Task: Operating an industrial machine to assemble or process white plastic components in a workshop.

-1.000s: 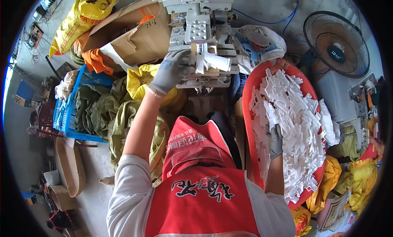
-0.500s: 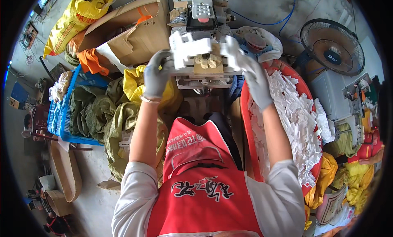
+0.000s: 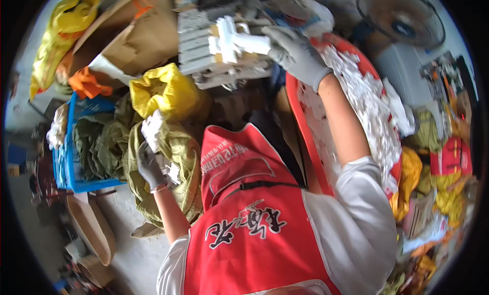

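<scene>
Swung left hand [image 3: 149, 167] to sack [image 3: 189, 165], white piece [image 3: 152, 126] at fingertips, grip unclear; brought second piece [image 3: 235, 41], right hand [image 3: 299, 58] narrow around end: likely changeover.

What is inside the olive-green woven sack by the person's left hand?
Some small white pieces show inside the olive-green woven sack, beside the grey-gloved left hand. Whatever lies deeper is covered by sack folds, hand and forearm.

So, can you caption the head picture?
Right hand at a white part on the machine, left hand at an open olive sack.
</scene>
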### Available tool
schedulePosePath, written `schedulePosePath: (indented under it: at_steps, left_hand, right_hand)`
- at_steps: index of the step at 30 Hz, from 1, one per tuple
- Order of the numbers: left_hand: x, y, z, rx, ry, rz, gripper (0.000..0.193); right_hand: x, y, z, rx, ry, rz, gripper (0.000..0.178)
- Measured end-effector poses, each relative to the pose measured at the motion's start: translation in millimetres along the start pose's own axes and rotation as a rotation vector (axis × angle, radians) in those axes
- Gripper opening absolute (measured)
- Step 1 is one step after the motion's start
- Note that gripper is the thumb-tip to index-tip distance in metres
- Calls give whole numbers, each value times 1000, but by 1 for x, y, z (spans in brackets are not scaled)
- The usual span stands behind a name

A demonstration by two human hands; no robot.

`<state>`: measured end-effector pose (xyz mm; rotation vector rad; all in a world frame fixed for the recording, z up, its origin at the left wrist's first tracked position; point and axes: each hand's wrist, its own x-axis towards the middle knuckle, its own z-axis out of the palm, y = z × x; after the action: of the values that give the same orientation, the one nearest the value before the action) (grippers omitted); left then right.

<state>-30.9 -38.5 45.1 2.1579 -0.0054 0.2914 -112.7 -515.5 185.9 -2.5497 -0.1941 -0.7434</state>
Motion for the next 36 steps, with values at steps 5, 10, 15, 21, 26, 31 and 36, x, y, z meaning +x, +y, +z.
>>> schedulePosePath:
  at_steps: [5,10,15,21,26,31,36]
  left_hand:
    - [-33,-76,-55,86,35,-1,33]
    - [-48,-108,-71,288,43,-151,36]
    - [-54,-57,-38,271,-248,-63,27]
    - [-60,-42,-27,318,-405,70,25]
    - [-58,-37,-17,306,-371,2,27]
    - [-53,-18,4,385,-422,225,25]
    - [-60,-10,-9,392,-421,253,22]
  right_hand:
    - [-164,91,-1,1,44,599,39]
    - [-288,157,42,-262,-292,1061,37]
    - [-303,159,105,-563,-399,931,40]
    - [-303,181,111,-570,-478,1035,39]
    - [-297,171,55,-529,-384,864,25]
    - [-296,187,69,-537,-484,806,30]
    - [-266,224,100,-723,-747,711,43]
